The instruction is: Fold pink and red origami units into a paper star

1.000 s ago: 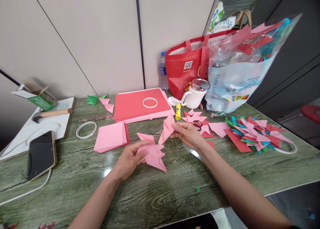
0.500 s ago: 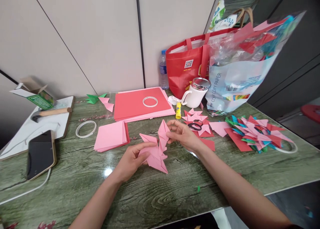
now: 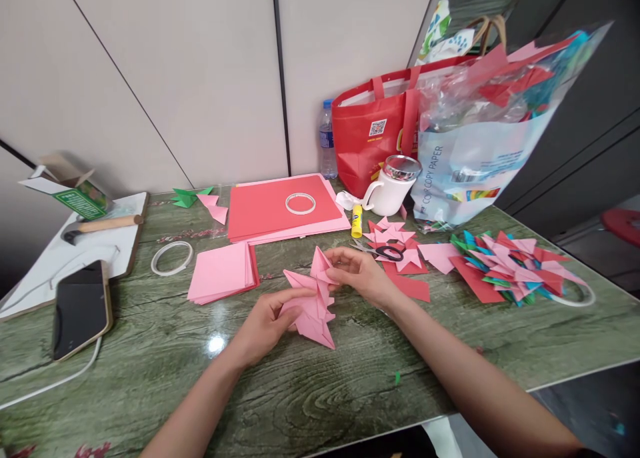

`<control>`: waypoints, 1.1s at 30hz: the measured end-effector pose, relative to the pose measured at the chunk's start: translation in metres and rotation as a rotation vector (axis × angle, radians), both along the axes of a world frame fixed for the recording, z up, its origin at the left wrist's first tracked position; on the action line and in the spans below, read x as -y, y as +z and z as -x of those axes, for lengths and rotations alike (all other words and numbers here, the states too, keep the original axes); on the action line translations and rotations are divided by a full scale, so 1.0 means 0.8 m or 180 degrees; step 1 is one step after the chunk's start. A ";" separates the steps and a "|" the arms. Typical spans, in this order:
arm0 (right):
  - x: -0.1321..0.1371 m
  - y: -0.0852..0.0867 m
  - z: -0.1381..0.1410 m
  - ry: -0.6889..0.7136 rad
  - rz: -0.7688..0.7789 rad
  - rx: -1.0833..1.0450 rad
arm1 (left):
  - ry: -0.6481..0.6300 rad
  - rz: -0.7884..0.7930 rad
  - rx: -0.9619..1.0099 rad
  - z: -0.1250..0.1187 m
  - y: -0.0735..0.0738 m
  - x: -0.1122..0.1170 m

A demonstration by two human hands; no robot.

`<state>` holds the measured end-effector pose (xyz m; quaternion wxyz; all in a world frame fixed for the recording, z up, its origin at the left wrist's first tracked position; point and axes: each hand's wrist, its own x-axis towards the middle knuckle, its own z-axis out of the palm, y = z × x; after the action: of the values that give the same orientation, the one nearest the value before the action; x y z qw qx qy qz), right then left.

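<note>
My left hand (image 3: 261,323) grips a pink folded paper assembly (image 3: 309,311) with several points, held just above the green table (image 3: 300,391). My right hand (image 3: 361,275) pinches a separate pink folded unit (image 3: 320,263) and presses it against the top of that assembly. Both hands are closed on paper at the middle of the table.
A stack of pink squares (image 3: 223,272) and a tape ring (image 3: 172,258) lie to the left, with a phone (image 3: 81,309) further left. Red sheets (image 3: 280,211), a glue stick (image 3: 357,221), a mug (image 3: 393,187), scissors (image 3: 386,250), bags (image 3: 465,131) and a pile of folded units (image 3: 505,266) lie behind and right.
My right hand has brought the pink unit down and left from the air until it meets the assembly in my left hand. The left hand has barely moved.
</note>
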<state>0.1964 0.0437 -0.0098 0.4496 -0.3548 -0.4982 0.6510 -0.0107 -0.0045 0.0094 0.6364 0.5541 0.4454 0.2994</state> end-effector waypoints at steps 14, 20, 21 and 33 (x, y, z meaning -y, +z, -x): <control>0.007 0.008 0.005 0.0142 0.0088 -0.0243 | 0.0261 0.0168 -0.0128 -0.006 -0.002 0.000; 0.024 0.008 0.020 -0.0256 -0.0610 0.0446 | -0.0022 -0.0064 -0.0195 -0.010 0.001 0.004; 0.025 0.007 0.021 -0.0345 -0.0646 0.0471 | -0.0076 -0.0031 -0.0126 -0.011 0.001 0.005; 0.031 0.011 0.026 -0.0132 -0.0625 0.0517 | -0.0237 0.0048 -0.0094 -0.022 -0.005 0.011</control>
<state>0.1758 0.0185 -0.0009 0.4537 -0.3709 -0.5868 0.5588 0.0072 -0.0134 0.0056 0.6446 0.5699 0.4360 0.2639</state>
